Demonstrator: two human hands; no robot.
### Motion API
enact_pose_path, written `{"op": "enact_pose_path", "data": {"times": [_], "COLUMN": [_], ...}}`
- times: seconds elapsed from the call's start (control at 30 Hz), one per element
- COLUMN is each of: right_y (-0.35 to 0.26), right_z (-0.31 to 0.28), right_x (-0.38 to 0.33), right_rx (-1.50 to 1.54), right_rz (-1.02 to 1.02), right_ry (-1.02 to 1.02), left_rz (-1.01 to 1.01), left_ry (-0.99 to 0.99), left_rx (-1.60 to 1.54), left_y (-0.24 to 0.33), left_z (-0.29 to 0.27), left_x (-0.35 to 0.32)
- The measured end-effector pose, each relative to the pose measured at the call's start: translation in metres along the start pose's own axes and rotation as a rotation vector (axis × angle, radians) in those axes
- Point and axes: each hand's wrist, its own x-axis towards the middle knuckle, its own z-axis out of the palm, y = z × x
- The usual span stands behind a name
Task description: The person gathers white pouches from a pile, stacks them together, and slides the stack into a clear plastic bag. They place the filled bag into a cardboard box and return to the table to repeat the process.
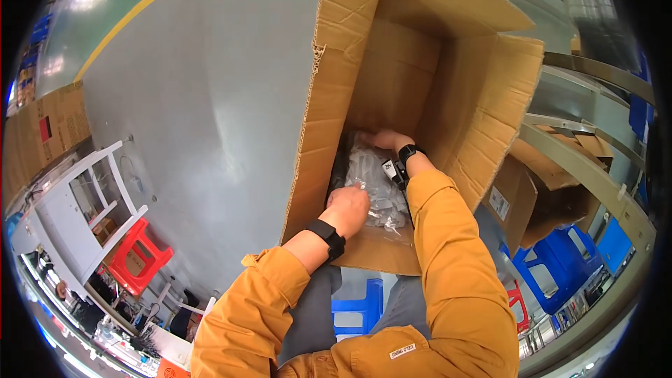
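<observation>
Both my arms, in orange sleeves, reach down into a tall open cardboard box [392, 63]. Inside it lies a clear plastic bag [374, 182] filled with pale grey pieces too small to name. At the bag's near left side, my left hand [348, 208] is closed on the plastic. My right hand [381, 140] lies at the far end of the bag, its fingers partly hidden behind the plastic and in shadow. A black wrist device with a white label [390, 166] sits by my right wrist, and a black band [325, 236] is around my left.
A red stool [140, 257] and a white table frame [105, 196] stand to the left. Blue stools [560, 269] and another open carton [514, 196] are at right, beside a metal rail [588, 175]. A blue stool [360, 308] shows between my legs.
</observation>
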Motion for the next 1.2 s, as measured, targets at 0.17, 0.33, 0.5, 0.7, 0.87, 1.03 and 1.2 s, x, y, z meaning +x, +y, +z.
{"op": "enact_pose_path", "data": {"times": [0.17,0.33,0.5,0.7,0.87,1.03,1.2], "right_y": [0.041,0.008,0.016,-0.014,-0.005,0.002,-0.004], "right_z": [0.045,0.047,0.075,0.100,0.117,0.119,0.110], "right_x": [-0.018,-0.065,-0.108,-0.190,-0.230,-0.280,-0.395], "right_rx": [0.150,0.192,0.192,0.063,0.104,0.165,0.191], "right_rz": [0.321,0.406,0.378,0.179,0.098,-0.020,-0.230], "right_ry": [0.160,0.228,0.169,0.330,0.453,0.426,0.480], "left_rz": [-0.070,-0.225,-0.180,-0.252,-0.206,-0.256,-0.289], "left_ry": [-0.064,-0.093,-0.212,-0.221,0.059,0.374,0.376], "left_rx": [0.011,-0.037,-0.044,-0.085,-0.226,-0.483,-0.551], "left_y": [0.013,0.005,0.016,0.036,0.064,0.088,0.107], "left_z": [-0.001,0.029,0.026,0.021,-0.006,0.009,0.047], "left_x": [0.005,-0.004,-0.002,-0.051,-0.091,-0.153,-0.236]}}
